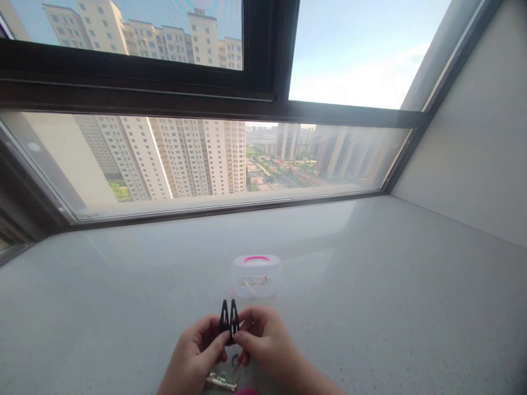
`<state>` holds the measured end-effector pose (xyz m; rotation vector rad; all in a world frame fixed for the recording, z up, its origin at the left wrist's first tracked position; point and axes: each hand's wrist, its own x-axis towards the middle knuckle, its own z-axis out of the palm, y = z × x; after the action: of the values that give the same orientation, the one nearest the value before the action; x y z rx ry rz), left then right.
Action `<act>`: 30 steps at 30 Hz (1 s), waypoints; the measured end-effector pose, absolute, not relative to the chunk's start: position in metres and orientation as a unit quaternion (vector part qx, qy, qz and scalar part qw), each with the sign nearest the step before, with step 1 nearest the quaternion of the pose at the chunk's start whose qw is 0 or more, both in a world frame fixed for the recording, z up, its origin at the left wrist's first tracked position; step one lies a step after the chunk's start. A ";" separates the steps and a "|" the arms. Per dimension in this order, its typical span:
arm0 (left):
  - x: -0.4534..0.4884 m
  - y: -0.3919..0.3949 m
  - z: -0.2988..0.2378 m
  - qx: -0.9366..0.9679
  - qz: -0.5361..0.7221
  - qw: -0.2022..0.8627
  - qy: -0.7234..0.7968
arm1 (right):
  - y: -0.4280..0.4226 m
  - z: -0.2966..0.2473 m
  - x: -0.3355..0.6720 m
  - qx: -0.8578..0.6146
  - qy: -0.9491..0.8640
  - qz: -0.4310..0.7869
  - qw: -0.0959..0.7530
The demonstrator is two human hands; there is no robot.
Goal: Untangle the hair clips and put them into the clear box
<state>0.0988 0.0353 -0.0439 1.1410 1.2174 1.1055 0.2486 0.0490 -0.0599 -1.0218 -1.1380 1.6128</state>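
Window (263, 109) spanned 10 to 2 o'clock, pale surface (370, 285) below it. I had left hand (197, 346) and right hand (265, 334) close together, both in narrow pinches. Clear box (256, 269) sat at 1 o'clock from them, looked closed, gold bits (259, 283) inside. Black clip (224, 305) in the left, matching clip (234, 305) in the right, upright, side by side. Gold piece (222, 380) lay at 6 o'clock. My read: clips lined up; neither boxed nor set down.
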 end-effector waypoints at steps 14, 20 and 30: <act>0.102 0.033 -0.035 0.474 0.460 0.554 0.507 | 0.050 -0.065 0.248 -0.417 -0.460 0.651 0.436; 0.100 0.034 -0.039 0.482 0.449 0.552 0.512 | 0.051 -0.069 0.247 -0.416 -0.449 0.656 0.442; 0.100 0.033 -0.040 0.483 0.448 0.550 0.513 | 0.049 -0.068 0.249 -0.407 -0.450 0.660 0.443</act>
<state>0.1002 0.0333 -0.0401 1.1438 1.2150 1.0610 0.2486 0.0495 -0.0677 -1.0104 -1.1159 1.6378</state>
